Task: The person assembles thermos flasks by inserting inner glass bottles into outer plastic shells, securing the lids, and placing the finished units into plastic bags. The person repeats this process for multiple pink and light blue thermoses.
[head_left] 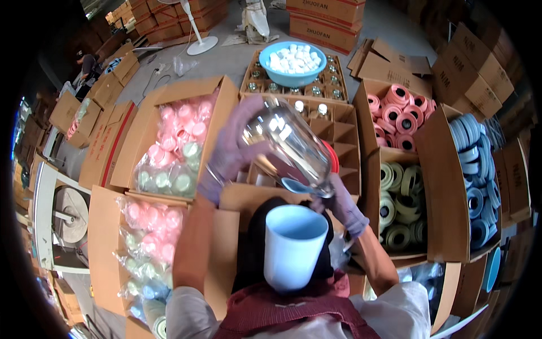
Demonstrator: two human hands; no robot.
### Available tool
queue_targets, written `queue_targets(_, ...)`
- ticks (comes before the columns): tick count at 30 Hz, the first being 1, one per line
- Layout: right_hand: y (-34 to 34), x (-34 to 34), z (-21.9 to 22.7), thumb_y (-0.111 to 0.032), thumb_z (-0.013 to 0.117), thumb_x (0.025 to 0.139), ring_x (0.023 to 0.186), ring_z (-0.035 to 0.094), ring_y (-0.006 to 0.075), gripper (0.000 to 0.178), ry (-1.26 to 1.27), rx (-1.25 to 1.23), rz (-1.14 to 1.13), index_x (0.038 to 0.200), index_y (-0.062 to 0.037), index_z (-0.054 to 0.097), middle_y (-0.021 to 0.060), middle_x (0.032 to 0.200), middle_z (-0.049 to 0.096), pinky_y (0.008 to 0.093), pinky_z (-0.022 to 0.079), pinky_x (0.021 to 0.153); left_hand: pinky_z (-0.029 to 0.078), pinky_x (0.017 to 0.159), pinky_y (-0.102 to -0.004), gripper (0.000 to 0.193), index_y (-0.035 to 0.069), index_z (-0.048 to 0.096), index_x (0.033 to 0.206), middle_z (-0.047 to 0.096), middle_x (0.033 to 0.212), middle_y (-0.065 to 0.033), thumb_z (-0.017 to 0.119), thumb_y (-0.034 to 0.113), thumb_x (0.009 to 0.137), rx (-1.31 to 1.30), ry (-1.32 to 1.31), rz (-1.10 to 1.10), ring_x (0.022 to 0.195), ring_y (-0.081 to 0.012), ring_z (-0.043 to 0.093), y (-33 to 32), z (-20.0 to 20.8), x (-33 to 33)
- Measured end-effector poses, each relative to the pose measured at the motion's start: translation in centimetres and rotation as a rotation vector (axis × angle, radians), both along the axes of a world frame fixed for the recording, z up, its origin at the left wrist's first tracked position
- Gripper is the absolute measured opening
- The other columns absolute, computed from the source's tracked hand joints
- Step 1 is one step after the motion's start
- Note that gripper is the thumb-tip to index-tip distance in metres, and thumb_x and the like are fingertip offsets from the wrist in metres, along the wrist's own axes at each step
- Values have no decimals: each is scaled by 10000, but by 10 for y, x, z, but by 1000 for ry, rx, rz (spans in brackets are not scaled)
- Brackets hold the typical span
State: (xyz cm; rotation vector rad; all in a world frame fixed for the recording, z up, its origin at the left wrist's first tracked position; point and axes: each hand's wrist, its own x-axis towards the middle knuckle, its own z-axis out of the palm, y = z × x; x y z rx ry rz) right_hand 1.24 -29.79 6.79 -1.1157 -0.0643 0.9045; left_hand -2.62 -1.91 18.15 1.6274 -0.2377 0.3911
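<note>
Between gloved hands (232, 138) (342, 204), a mirror-glossy, rounded silvery bottle (289, 141).

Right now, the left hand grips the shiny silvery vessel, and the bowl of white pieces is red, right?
No: in the head view, the bowl holding the white pieces is light blue, not red. The left hand does grip the shiny silvery vessel.

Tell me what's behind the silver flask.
Behind the silver flask is a divided carton. Two white-topped pieces and part of a red rounded thing show past it. The cells it covers, and anything in them, cannot be seen.
</note>
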Motion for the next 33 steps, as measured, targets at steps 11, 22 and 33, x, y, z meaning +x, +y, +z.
queue_targets(11, -98, -180, -50, -218, 641, 902, 1194, 520, 276, 515, -886, -232, 55, 1346, -15, 477, 159, 1278, 524, 400, 408, 1036, 389, 1081, -352, 584, -16, 477, 1346, 451, 1388, -117, 730, 152, 847, 28, 253, -30, 1261, -221, 485, 8, -88, -140)
queue_targets(22, -6, -142, 46, -517, 877, 591, 1335, 389, 419, 1116, -1235, 223, 341, 1413, 34, 361, 244, 1401, 427, 486, 290, 1137, 323, 1142, -397, 673, 86, 416, 1448, 478, 1453, -109, 699, 298, 875, 842, 278, -27, 1343, -267, 448, -17, -197, -279)
queue_targets(33, -11, -94, 141, -273, 896, 614, 1117, 598, 288, 762, -1316, -284, -51, 1232, -36, 517, 140, 1180, 592, 385, 465, 959, 360, 1118, -383, 714, 48, 425, 1428, 449, 1460, -119, 740, 264, 824, 361, -21, -11, 1300, -278, 479, -81, -102, -136)
